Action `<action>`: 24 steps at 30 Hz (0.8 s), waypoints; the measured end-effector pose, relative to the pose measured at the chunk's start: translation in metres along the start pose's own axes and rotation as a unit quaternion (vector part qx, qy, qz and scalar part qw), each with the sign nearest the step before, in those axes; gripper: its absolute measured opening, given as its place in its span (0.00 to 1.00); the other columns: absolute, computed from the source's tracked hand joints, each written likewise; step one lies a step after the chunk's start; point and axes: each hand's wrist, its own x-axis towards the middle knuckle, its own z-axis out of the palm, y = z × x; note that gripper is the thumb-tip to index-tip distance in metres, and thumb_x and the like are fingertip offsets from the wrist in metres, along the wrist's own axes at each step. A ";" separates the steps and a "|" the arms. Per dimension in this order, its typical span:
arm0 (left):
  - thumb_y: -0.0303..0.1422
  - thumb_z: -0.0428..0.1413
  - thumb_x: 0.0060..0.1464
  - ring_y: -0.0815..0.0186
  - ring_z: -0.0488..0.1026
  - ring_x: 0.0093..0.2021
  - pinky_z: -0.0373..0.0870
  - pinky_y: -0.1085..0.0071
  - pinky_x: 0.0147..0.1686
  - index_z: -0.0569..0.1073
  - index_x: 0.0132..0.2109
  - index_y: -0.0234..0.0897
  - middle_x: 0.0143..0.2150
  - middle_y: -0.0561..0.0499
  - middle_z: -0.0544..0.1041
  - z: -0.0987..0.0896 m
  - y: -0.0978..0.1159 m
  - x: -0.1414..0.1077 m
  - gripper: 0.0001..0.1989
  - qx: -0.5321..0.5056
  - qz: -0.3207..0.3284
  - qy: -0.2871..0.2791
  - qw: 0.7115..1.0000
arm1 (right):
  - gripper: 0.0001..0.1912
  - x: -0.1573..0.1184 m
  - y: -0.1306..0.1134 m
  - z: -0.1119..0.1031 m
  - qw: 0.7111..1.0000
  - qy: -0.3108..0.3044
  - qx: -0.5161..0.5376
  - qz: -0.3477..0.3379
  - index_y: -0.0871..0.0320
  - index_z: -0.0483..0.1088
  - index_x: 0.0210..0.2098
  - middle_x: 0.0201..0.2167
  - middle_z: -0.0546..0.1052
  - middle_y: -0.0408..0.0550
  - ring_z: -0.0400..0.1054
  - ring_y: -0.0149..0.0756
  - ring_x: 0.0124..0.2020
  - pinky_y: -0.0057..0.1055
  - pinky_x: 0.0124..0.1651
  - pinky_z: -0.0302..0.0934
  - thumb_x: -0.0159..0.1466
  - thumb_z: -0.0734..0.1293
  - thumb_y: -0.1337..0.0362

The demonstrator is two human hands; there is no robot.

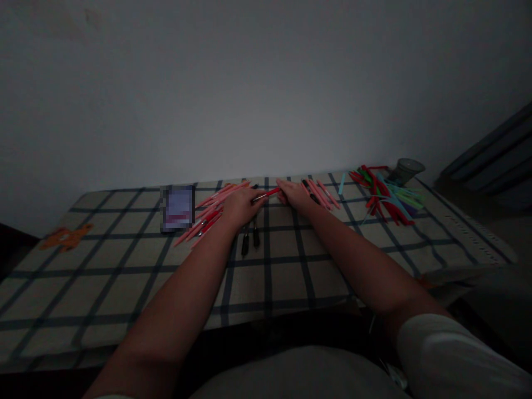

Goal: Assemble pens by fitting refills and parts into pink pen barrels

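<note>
A red pen (272,192) spans the gap between my two hands, above the checked cloth. My left hand (241,206) is closed on its left end, and my right hand (292,194) is closed round its right end. Beside and partly under my left hand lie several pink and red pens (210,219). Two black pens (250,239) rest just below that hand, their upper parts hidden by it. To the right of my right hand is a smaller group of pink pens (320,193), with a black pen (310,190) among them.
The table has a checked cloth (286,277) and meets a grey wall (266,100). At left are a blurred-out tablet-like thing (178,208) and an orange figure (66,237). Coloured strips (388,202) and a clear cup (406,170) are at right.
</note>
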 end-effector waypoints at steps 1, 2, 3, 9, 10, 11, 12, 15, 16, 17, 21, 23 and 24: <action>0.42 0.55 0.68 0.55 0.78 0.56 0.72 0.61 0.54 0.81 0.58 0.46 0.51 0.47 0.85 0.000 0.001 0.000 0.17 -0.002 -0.001 -0.002 1.000 | 0.28 0.000 0.000 0.000 1.000 0.001 -0.003 0.003 0.54 0.60 0.23 0.16 0.62 0.39 0.55 0.30 0.21 0.30 0.28 0.51 0.71 0.60 0.42; 0.42 0.54 0.68 0.55 0.79 0.55 0.72 0.61 0.54 0.81 0.58 0.46 0.51 0.47 0.85 -0.001 0.001 0.000 0.17 -0.004 -0.004 -0.002 1.000 | 0.28 0.001 0.001 0.000 1.000 0.002 -0.005 0.005 0.54 0.61 0.23 0.16 0.62 0.39 0.55 0.30 0.21 0.30 0.28 0.51 0.71 0.60 0.42; 0.43 0.54 0.69 0.55 0.79 0.55 0.72 0.60 0.54 0.81 0.58 0.45 0.51 0.47 0.85 -0.001 0.002 0.000 0.18 -0.007 -0.006 -0.004 1.000 | 0.27 0.001 0.002 0.000 1.000 0.001 -0.005 0.005 0.54 0.61 0.23 0.17 0.62 0.39 0.55 0.29 0.21 0.29 0.28 0.51 0.71 0.61 0.42; 0.44 0.53 0.69 0.54 0.79 0.55 0.72 0.60 0.54 0.81 0.58 0.45 0.52 0.46 0.84 -0.001 0.002 0.000 0.19 -0.008 -0.005 -0.013 1.000 | 0.24 0.003 0.008 -0.001 1.000 -0.001 0.009 -0.019 0.54 0.62 0.24 0.18 0.63 0.38 0.55 0.29 0.22 0.29 0.28 0.50 0.69 0.63 0.45; 0.43 0.53 0.69 0.54 0.79 0.55 0.72 0.60 0.55 0.81 0.58 0.45 0.52 0.46 0.84 -0.001 0.002 0.000 0.19 -0.008 -0.004 -0.010 1.000 | 0.24 0.003 0.008 -0.001 1.000 -0.004 0.009 -0.028 0.54 0.62 0.24 0.19 0.63 0.38 0.55 0.29 0.22 0.29 0.28 0.50 0.69 0.63 0.45; 0.43 0.53 0.69 0.55 0.79 0.56 0.72 0.60 0.56 0.81 0.59 0.45 0.52 0.46 0.84 -0.001 0.001 0.000 0.19 -0.008 -0.003 -0.007 1.000 | 0.24 0.003 0.009 -0.001 0.999 -0.007 0.007 -0.035 0.54 0.61 0.24 0.19 0.63 0.37 0.55 0.29 0.22 0.29 0.28 0.50 0.68 0.63 0.44; 0.43 0.53 0.69 0.55 0.78 0.56 0.72 0.60 0.56 0.81 0.59 0.46 0.52 0.47 0.84 -0.001 0.001 0.000 0.18 -0.008 -0.003 -0.005 1.000 | 0.24 0.002 0.009 -0.002 0.999 -0.010 0.005 -0.041 0.54 0.61 0.24 0.19 0.62 0.37 0.55 0.29 0.22 0.29 0.28 0.51 0.68 0.63 0.43; 0.43 0.54 0.69 0.55 0.78 0.58 0.71 0.60 0.58 0.80 0.59 0.46 0.53 0.47 0.84 -0.001 0.000 0.000 0.18 -0.006 -0.006 -0.005 1.000 | 0.25 0.001 0.008 -0.002 0.999 -0.015 0.002 -0.045 0.54 0.61 0.25 0.19 0.63 0.37 0.55 0.29 0.22 0.29 0.29 0.50 0.67 0.63 0.41; 0.43 0.54 0.69 0.55 0.77 0.58 0.71 0.60 0.58 0.80 0.59 0.46 0.53 0.47 0.84 -0.001 0.000 0.000 0.18 -0.005 -0.008 -0.004 1.000 | 0.25 0.001 0.008 -0.002 0.999 -0.015 0.002 -0.045 0.54 0.61 0.25 0.19 0.63 0.37 0.55 0.29 0.22 0.29 0.29 0.50 0.67 0.63 0.41; 0.43 0.54 0.69 0.55 0.77 0.59 0.71 0.60 0.58 0.80 0.59 0.46 0.53 0.47 0.84 -0.001 0.000 0.000 0.18 -0.005 -0.009 -0.003 1.000 | 0.25 0.001 0.008 -0.003 0.999 -0.014 0.000 -0.045 0.54 0.61 0.25 0.19 0.63 0.38 0.56 0.30 0.23 0.29 0.29 0.50 0.67 0.63 0.41; 0.43 0.54 0.69 0.54 0.77 0.59 0.72 0.59 0.58 0.81 0.58 0.45 0.53 0.46 0.84 -0.001 0.001 -0.001 0.18 -0.009 -0.012 0.001 1.000 | 0.25 -0.001 0.006 -0.002 0.998 -0.018 -0.003 -0.056 0.53 0.61 0.25 0.20 0.63 0.38 0.56 0.30 0.23 0.30 0.29 0.51 0.68 0.63 0.42; 0.42 0.54 0.68 0.54 0.77 0.59 0.72 0.59 0.57 0.81 0.58 0.45 0.53 0.46 0.84 -0.001 0.002 -0.001 0.18 -0.009 -0.012 0.002 1.000 | 0.25 -0.001 0.005 -0.002 0.999 -0.020 0.000 -0.051 0.53 0.61 0.26 0.20 0.63 0.39 0.56 0.30 0.23 0.30 0.29 0.51 0.70 0.62 0.42; 0.42 0.54 0.69 0.54 0.77 0.59 0.72 0.59 0.57 0.81 0.58 0.45 0.53 0.46 0.84 -0.002 0.002 -0.001 0.18 -0.009 -0.011 0.000 1.000 | 0.25 -0.002 0.004 -0.001 0.999 -0.019 0.001 -0.043 0.53 0.61 0.25 0.19 0.63 0.38 0.55 0.30 0.23 0.30 0.29 0.51 0.70 0.61 0.42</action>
